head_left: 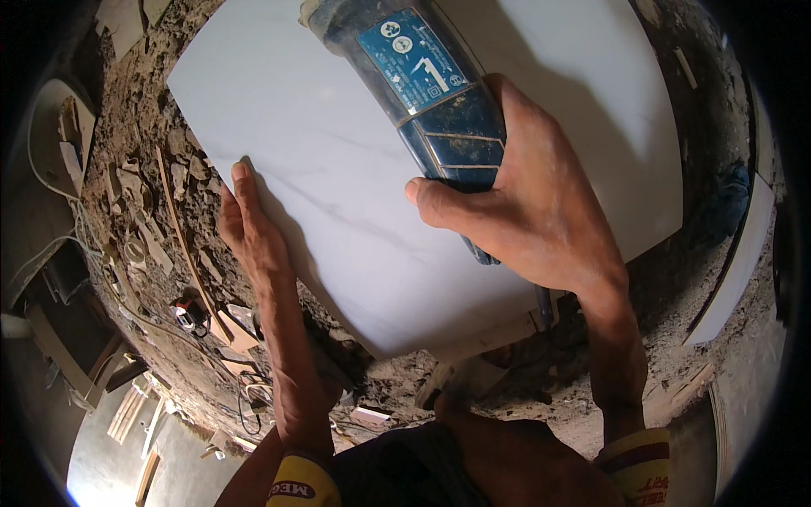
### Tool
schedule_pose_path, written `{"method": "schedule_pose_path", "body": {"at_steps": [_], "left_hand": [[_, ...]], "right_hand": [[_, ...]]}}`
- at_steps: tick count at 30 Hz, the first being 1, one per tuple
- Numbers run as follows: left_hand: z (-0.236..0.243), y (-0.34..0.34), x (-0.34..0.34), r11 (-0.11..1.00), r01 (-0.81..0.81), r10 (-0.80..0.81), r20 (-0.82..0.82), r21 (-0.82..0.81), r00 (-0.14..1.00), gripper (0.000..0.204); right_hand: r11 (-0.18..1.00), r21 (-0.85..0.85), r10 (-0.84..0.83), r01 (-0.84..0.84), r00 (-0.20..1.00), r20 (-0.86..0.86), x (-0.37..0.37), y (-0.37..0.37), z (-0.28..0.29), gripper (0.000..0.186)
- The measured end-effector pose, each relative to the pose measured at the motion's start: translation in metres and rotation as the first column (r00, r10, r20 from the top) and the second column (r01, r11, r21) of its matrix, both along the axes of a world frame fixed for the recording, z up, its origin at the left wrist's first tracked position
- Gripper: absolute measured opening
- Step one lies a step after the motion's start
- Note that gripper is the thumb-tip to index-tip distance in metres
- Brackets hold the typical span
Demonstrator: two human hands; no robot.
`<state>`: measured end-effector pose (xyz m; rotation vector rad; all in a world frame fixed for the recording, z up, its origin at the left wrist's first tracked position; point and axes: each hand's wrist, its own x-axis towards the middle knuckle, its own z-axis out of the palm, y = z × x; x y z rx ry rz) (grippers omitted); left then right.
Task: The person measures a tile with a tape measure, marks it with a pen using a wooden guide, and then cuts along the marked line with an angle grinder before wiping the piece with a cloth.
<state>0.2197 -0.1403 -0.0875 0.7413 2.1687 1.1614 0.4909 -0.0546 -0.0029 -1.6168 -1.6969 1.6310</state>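
The right hand [541,194] has its grip wrapped around the blue body of a handheld power tool [422,93], thumb along the near side. The left hand [256,232] lies at the left edge of a white, grey-veined slab [338,253], one digit over the rim; whether the others press from beneath, I cannot tell. The tool is above the slab's face, its working end cut off by the top of the view, so contact cannot be judged. No cut line shows on the visible face, so any cutting there seems yet to be done; the top edge is out of sight. Beyond lie rubble-strewn earth [135,110], a thin curved strip [190,245] and a pale offcut [735,262].
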Motion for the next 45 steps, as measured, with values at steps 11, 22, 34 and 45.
{"method": "schedule_pose_path", "body": {"at_steps": [11,22,34,45], "left_hand": [[0.001,-0.003,-0.005,0.996,0.013,-0.014,-0.019,-0.094,1.0,0.067],[0.002,-0.003,-0.001,0.998,0.018,-0.02,-0.032,-0.062,0.999,0.066],[0.0,-0.005,-0.006,0.995,-0.002,0.001,-0.01,-0.1,1.0,0.065],[0.0,-0.005,-0.003,0.996,-0.01,0.009,-0.012,-0.091,1.0,0.067]], "right_hand": [[0.998,0.067,0.005,-0.007,1.0,0.018,0.008,-0.015,-0.006,0.056],[0.999,-0.045,-0.009,0.01,0.999,0.033,0.017,-0.027,0.005,0.058],[1.0,-0.02,-0.023,0.022,0.998,-0.057,0.028,-0.046,0.002,0.059],[0.997,-0.067,-0.036,0.032,0.998,-0.054,0.035,-0.061,0.006,0.06]]}}
